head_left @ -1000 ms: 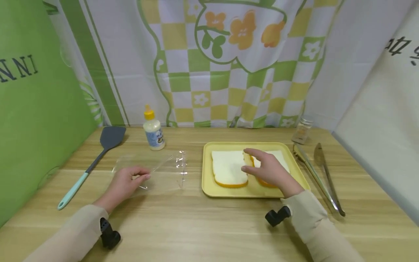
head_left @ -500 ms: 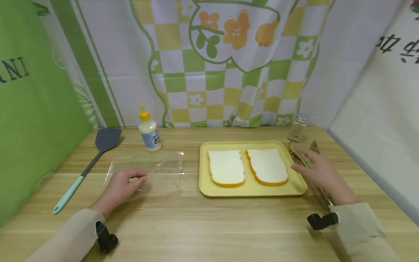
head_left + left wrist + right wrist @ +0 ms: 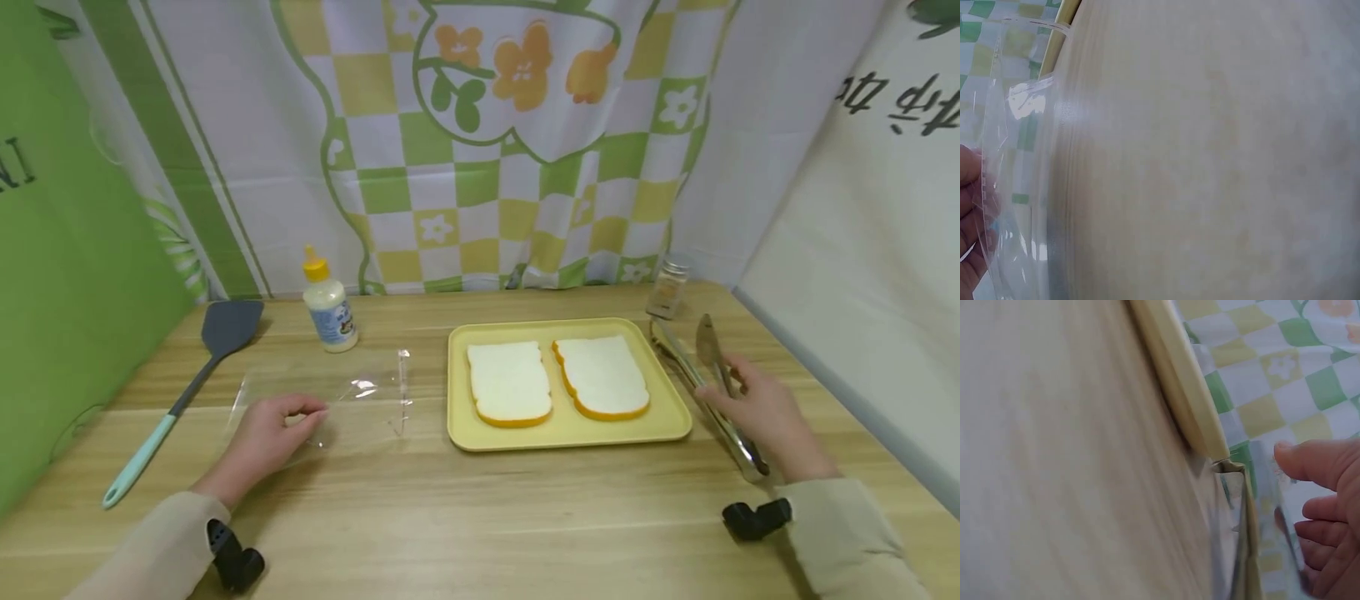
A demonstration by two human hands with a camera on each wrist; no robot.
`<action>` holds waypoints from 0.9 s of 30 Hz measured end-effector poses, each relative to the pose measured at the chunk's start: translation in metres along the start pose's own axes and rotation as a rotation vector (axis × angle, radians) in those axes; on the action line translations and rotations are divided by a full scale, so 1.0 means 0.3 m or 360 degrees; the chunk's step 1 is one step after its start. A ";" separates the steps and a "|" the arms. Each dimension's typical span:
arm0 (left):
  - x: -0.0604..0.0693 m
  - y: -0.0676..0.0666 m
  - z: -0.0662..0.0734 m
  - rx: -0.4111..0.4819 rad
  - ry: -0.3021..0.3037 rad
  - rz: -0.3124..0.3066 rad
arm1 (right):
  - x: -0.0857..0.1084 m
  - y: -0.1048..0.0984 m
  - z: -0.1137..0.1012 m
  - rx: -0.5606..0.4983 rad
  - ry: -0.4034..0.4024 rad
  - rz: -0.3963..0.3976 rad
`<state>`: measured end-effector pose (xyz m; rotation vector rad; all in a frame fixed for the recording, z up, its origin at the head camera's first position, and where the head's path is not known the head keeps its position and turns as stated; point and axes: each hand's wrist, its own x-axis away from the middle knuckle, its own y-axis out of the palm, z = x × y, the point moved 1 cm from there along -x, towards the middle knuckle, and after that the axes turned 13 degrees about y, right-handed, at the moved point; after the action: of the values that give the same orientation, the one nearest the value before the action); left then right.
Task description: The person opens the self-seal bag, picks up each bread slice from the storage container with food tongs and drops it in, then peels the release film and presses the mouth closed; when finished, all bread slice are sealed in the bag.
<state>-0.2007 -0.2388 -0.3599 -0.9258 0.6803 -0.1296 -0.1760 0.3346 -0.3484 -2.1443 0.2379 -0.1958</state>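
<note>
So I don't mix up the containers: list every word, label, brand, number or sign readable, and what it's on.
"I", beside a letter cut by the frame edge: green backdrop.
White backdrop: black characters, partly cut off, not surely readable.
Bottle: label print too small.
Jar: print too small.

On the left, a green cloth (image 3: 82,242) is carrying dark capital letters (image 3: 21,160) that are running off the edge of the head view; an "I" is showing, beside part of an apparent "N". On the right, a white cloth (image 3: 855,217) is displaying at least 2 bold black characters (image 3: 926,104), looking Chinese and slanting too much to be read with certainty. A yellow-capped bottle (image 3: 326,293) is wearing a blue-and-white label (image 3: 333,323), its print appearing too small to read.
</note>
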 end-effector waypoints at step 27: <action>0.000 -0.003 0.002 -0.0013 -0.0036 0.0002 | -0.005 0.044 0.040 -0.0140 0.0077 0.0192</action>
<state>-0.2001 -0.2389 -0.3588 -0.9333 0.6610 -0.1156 -0.1759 0.3374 -0.3661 -2.2062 0.4096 -0.1705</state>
